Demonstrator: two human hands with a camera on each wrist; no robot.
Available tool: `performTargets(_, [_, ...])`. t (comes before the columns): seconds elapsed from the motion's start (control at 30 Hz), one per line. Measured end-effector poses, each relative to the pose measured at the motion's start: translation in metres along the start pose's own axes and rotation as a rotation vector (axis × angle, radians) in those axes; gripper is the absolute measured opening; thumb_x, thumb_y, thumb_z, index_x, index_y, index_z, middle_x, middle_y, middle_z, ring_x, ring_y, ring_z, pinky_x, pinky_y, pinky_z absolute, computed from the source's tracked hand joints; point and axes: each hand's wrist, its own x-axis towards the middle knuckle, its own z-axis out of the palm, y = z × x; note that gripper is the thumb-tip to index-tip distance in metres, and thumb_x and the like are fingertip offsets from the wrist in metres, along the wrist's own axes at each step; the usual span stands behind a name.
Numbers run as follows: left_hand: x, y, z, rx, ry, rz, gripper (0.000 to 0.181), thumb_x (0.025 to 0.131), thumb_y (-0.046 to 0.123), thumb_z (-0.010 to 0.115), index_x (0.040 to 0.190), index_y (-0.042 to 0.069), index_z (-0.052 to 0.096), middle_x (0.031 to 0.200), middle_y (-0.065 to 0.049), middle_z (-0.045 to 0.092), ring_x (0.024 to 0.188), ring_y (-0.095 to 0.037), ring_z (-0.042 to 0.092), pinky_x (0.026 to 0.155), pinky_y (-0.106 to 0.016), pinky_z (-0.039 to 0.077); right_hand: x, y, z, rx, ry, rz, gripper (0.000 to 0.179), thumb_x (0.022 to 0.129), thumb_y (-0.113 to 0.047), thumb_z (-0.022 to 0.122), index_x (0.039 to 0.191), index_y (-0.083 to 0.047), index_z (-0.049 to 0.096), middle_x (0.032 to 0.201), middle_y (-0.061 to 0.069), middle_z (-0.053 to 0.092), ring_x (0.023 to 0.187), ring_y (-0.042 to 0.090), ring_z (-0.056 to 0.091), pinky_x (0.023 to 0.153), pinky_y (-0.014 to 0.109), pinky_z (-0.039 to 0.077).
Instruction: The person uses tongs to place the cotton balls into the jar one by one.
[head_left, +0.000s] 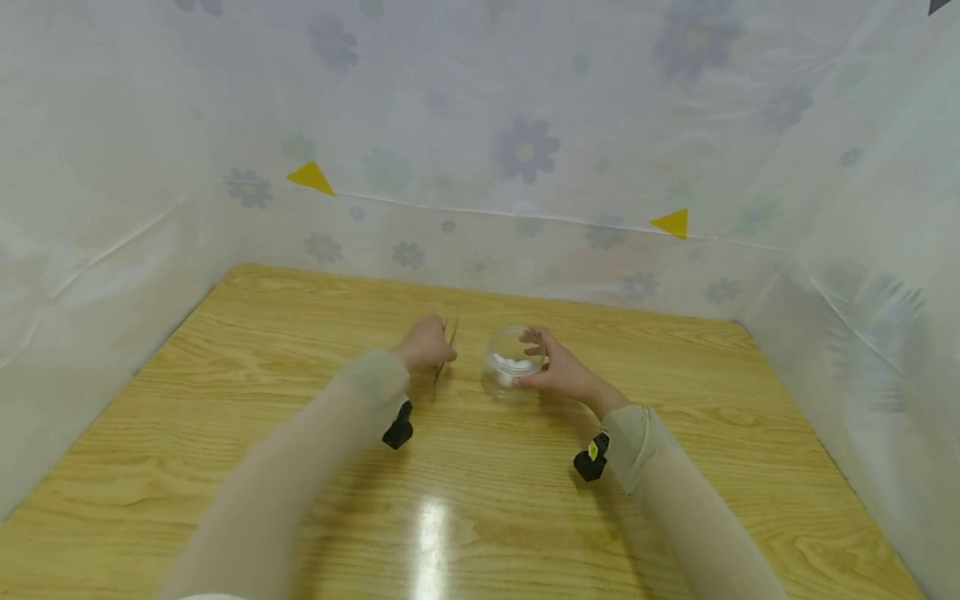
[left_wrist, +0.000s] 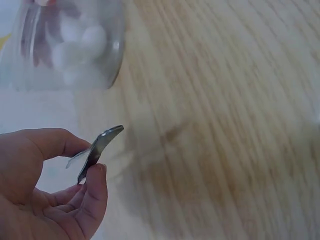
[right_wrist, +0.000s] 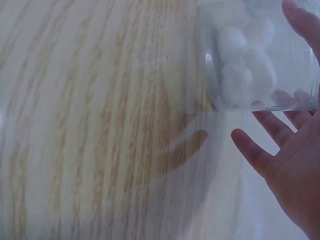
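My left hand (head_left: 426, 342) pinches a pair of slim metal tweezers (left_wrist: 101, 147) between thumb and fingers, to the left of a clear jar (head_left: 491, 375). Several white balls, which look like cotton balls (right_wrist: 239, 65), lie inside the jar. From the right side my right hand (head_left: 564, 372) grips the jar, thumb on the near side and fingers round the far side. Some of its lower fingers stand apart from the wall in the right wrist view. A gap separates the tweezers from the jar.
The wood-grain table (head_left: 480, 500) extends around both hands. Pale flowered sheeting (head_left: 450, 125) encloses its back and sides, with yellow triangles (head_left: 311, 177) on the back sheet. Each wrist carries a small black camera (head_left: 399, 426).
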Motion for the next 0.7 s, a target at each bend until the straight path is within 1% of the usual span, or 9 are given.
performTargets(0.03, [0.000,0.000,0.002,0.008,-0.005,-0.005,0.048,0.086,0.004,0.055,0.128,-0.012,0.038,0.116,-0.024,0.051,0.062,-0.015,0.043,0.059,-0.027,0.039,0.000,0.000,0.000,0.000,0.000,-0.001,0.091,0.080,-0.028,0.075,0.147,-0.010,0.016,0.150,0.012,0.028,0.134,0.034,0.035,0.102,0.051,0.037])
performTargets(0.13, [0.001,-0.001,0.007,0.039,-0.014,-0.022,0.058,0.085,0.005,0.056,0.136,-0.012,0.032,0.132,-0.026,0.046,0.078,-0.020,0.048,0.068,-0.030,0.042,0.000,-0.001,0.000,-0.001,0.004,0.001,0.091,0.080,-0.027,0.075,0.147,-0.010,0.016,0.149,0.012,0.029,0.134,0.034,0.035,0.102,0.051,0.037])
performTargets(0.2, [0.001,-0.001,0.011,0.056,-0.020,-0.034,0.059,0.085,0.005,0.056,0.136,-0.012,0.033,0.135,-0.026,0.045,0.090,-0.024,0.049,0.075,-0.034,0.043,-0.001,-0.001,0.000,-0.008,0.006,-0.004,0.090,0.080,-0.027,0.075,0.147,-0.010,0.016,0.149,0.013,0.029,0.134,0.035,0.035,0.101,0.052,0.038])
performTargets(0.27, [0.002,-0.001,0.013,0.079,-0.016,-0.038,0.059,0.084,0.006,0.056,0.136,-0.012,0.034,0.137,-0.025,0.044,0.098,-0.026,0.049,0.081,-0.035,0.043,-0.001,-0.002,0.000,-0.011,0.007,-0.006,0.090,0.081,-0.027,0.074,0.147,-0.009,0.016,0.149,0.014,0.029,0.133,0.035,0.035,0.101,0.052,0.038])
performTargets(0.37, [0.001,0.000,0.016,0.105,-0.005,-0.042,0.056,0.082,0.005,0.057,0.132,-0.013,0.038,0.134,-0.025,0.047,0.095,-0.026,0.050,0.084,-0.036,0.046,-0.002,-0.004,0.000,-0.010,0.007,-0.005,0.090,0.081,-0.026,0.075,0.147,-0.009,0.016,0.149,0.014,0.029,0.133,0.035,0.036,0.101,0.052,0.037])
performTargets(0.47, [0.000,0.002,0.018,0.117,0.005,-0.047,0.052,0.080,0.003,0.058,0.127,-0.013,0.042,0.126,-0.025,0.053,0.086,-0.024,0.051,0.076,-0.033,0.048,-0.002,-0.004,0.000,-0.005,0.006,0.000,0.090,0.080,-0.026,0.075,0.147,-0.009,0.016,0.149,0.014,0.029,0.133,0.035,0.035,0.102,0.052,0.037])
performTargets(0.6, [0.000,0.004,0.022,0.117,0.006,-0.049,0.045,0.079,0.001,0.058,0.120,-0.013,0.045,0.114,-0.024,0.056,0.076,-0.023,0.052,0.062,-0.028,0.045,-0.002,-0.003,-0.001,-0.004,0.003,-0.004,0.090,0.081,-0.026,0.074,0.147,-0.009,0.015,0.149,0.014,0.028,0.134,0.036,0.035,0.101,0.052,0.037])
performTargets(0.67, [0.001,0.004,0.023,0.121,0.005,-0.047,0.042,0.080,0.002,0.058,0.118,-0.013,0.046,0.112,-0.024,0.056,0.076,-0.024,0.052,0.061,-0.028,0.045,-0.002,-0.003,-0.001,-0.001,0.002,-0.002,0.090,0.081,-0.026,0.074,0.147,-0.009,0.015,0.150,0.013,0.028,0.134,0.035,0.035,0.102,0.052,0.037])
performTargets(0.7, [0.001,0.004,0.024,0.124,0.006,-0.048,0.043,0.081,0.002,0.058,0.119,-0.013,0.045,0.113,-0.024,0.055,0.078,-0.024,0.051,0.064,-0.029,0.045,-0.002,-0.002,-0.001,0.001,0.003,0.000,0.090,0.081,-0.026,0.074,0.147,-0.010,0.016,0.150,0.013,0.028,0.134,0.035,0.035,0.102,0.052,0.037])
